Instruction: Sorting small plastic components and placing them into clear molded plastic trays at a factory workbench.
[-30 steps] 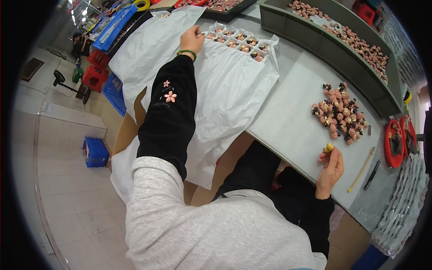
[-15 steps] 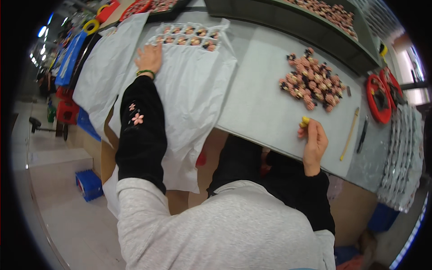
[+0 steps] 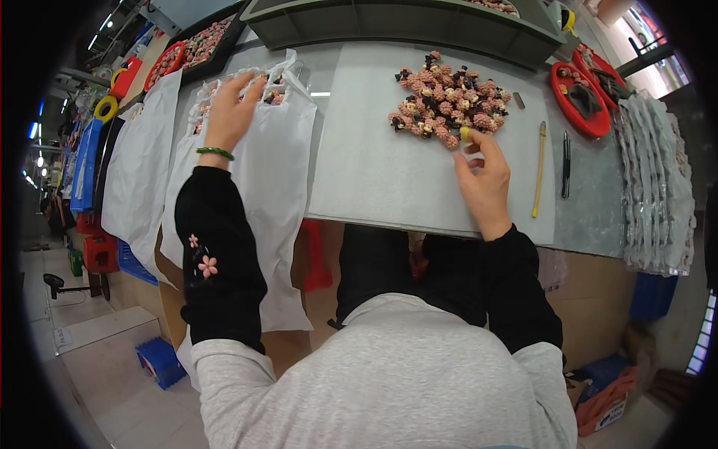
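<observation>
Head view: right hand (image 3: 485,176) rests on the grey mat (image 3: 374,172), its grip pinched on a small yellow piece (image 3: 465,134) at the pile of pink figures (image 3: 447,101). Farther left, left hand (image 3: 230,111) lies open-fingered on white bags (image 3: 262,165) on the table (image 3: 591,202).

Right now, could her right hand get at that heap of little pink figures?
Probably yes: the right hand rests at the near edge of the heap of pink figures, with nothing between them.
</observation>
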Demonstrator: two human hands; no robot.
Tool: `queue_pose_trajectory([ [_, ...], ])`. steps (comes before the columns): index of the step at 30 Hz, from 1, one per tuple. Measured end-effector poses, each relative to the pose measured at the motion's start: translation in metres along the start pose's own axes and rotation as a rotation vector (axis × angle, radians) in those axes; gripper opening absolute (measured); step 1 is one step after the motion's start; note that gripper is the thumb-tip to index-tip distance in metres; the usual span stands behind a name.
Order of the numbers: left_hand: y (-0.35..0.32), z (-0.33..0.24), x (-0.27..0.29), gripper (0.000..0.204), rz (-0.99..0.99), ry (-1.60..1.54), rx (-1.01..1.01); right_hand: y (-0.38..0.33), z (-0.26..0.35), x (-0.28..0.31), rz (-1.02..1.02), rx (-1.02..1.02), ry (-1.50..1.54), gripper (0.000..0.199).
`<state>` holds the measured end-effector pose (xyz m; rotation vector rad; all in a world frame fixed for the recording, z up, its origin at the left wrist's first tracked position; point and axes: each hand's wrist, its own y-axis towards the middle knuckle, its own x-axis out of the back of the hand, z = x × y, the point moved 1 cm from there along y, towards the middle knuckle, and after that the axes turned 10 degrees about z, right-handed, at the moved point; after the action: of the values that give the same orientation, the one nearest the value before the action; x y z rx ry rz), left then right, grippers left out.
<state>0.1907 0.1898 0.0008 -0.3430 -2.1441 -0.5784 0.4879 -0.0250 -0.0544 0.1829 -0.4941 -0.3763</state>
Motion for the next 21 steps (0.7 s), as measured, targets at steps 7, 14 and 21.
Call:
queue_pose_trajectory([
  [7,-0.052,-0.146,-0.095,0.024,0.302,-0.704,-0.234,0.010,-0.020,0.012,0.022,0.303,-0.571,0.032],
  [14,-0.078,-0.170,-0.160,0.026,0.465,-1.160,0.134,-0.010,0.013,0.002,-0.025,0.163,-0.117,0.034],
  [21,-0.084,-0.161,-0.174,0.018,0.416,-1.390,0.133,-0.021,0.006,-0.015,-0.107,0.135,0.334,0.024],
])
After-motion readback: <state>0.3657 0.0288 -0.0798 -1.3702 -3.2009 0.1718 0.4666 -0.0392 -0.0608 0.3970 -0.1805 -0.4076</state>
